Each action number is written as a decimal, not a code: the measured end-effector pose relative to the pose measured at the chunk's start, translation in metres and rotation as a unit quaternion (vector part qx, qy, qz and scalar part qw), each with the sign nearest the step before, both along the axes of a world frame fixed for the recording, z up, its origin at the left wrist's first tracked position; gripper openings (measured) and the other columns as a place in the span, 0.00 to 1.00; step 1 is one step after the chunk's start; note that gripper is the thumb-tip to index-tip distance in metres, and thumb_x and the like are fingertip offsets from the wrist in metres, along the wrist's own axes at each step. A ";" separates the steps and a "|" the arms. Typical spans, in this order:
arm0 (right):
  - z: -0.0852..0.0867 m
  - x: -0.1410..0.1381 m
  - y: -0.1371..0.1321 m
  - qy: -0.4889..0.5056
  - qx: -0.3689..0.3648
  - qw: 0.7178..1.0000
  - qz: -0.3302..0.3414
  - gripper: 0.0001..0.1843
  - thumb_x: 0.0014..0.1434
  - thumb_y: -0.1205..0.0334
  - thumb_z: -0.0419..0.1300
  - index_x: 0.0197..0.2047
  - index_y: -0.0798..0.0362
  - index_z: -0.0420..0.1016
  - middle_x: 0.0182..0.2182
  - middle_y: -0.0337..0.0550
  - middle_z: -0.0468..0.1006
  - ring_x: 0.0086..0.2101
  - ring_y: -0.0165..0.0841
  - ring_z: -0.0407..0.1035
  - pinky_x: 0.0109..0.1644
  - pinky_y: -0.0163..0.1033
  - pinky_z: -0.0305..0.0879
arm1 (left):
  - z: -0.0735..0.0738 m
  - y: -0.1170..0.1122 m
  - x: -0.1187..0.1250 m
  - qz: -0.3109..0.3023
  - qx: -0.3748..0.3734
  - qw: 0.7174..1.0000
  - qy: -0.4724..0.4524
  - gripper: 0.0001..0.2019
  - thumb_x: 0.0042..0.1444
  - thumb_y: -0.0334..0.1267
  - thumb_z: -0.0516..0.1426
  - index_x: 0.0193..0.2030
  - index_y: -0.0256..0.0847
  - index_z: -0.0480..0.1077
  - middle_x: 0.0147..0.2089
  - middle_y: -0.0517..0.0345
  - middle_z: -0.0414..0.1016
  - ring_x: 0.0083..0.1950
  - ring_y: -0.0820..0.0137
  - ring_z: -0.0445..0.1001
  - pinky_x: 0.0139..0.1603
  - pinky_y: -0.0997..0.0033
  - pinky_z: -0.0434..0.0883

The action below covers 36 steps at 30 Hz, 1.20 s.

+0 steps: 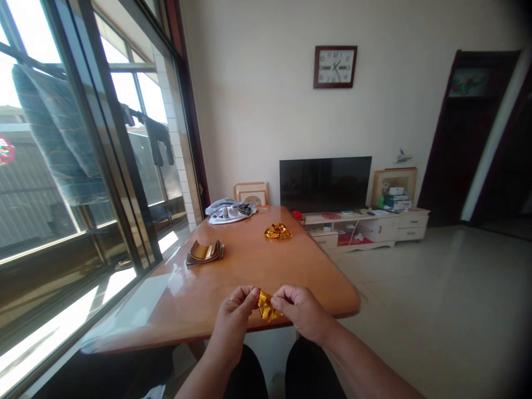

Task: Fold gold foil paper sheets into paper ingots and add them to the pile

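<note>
Partly hidden, crumpled gold foil (266,306) pinched between left hand (231,321) and right hand (300,311), both nearly closed.

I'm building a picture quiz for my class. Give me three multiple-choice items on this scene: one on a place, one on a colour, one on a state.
1. Where is the stack of gold foil sheets?
A) On the wooden table, towards the window side
B) On the TV stand
C) On the floor

2. What colour is the foil piece pinched between the left hand and the right hand?
A) Silver
B) Gold
C) Red

3. What state is the loose foil on the table in?
A) Flat and smooth
B) Rolled into a tube
C) Crumpled

Answers:
1. A, the stack lies on the tabletop near the window.
2. B, it shines gold between the fingers.
3. C, it sits in a creased heap.
</note>
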State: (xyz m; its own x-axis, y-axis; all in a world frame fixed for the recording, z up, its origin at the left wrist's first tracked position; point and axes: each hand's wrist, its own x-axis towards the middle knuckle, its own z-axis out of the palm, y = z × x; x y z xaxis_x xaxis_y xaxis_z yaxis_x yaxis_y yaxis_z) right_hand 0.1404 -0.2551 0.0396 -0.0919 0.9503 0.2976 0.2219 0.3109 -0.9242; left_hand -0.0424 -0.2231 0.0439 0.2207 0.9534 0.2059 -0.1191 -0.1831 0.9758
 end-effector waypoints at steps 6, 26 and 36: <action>0.008 0.005 0.000 -0.072 -0.019 0.997 -0.028 0.10 0.59 0.58 0.61 0.32 0.55 0.75 0.25 0.35 0.72 0.27 0.27 0.62 0.30 0.31 0.57 | -0.012 0.015 -0.010 0.019 0.008 0.995 0.102 0.22 0.53 0.59 0.61 0.37 0.38 0.75 0.33 0.56 0.74 0.33 0.69 0.69 0.32 0.73 0.64; 0.031 0.018 -0.006 -0.189 0.033 0.981 -0.036 0.08 0.58 0.60 0.60 0.34 0.53 0.80 0.28 0.37 0.80 0.29 0.31 0.72 0.31 0.32 0.60 | -0.003 0.000 0.007 -0.111 0.067 0.976 0.172 0.07 0.56 0.38 0.57 0.37 0.38 0.74 0.33 0.54 0.77 0.31 0.69 0.71 0.31 0.73 0.64; 0.031 0.018 -0.006 -0.061 0.020 0.998 -0.018 0.12 0.60 0.54 0.60 0.40 0.53 0.78 0.29 0.37 0.77 0.31 0.30 0.68 0.35 0.33 0.63 | 0.001 0.001 0.009 -0.108 -0.076 0.986 0.099 0.20 0.53 0.55 0.63 0.33 0.36 0.75 0.23 0.58 0.73 0.23 0.74 0.66 0.26 0.76 0.59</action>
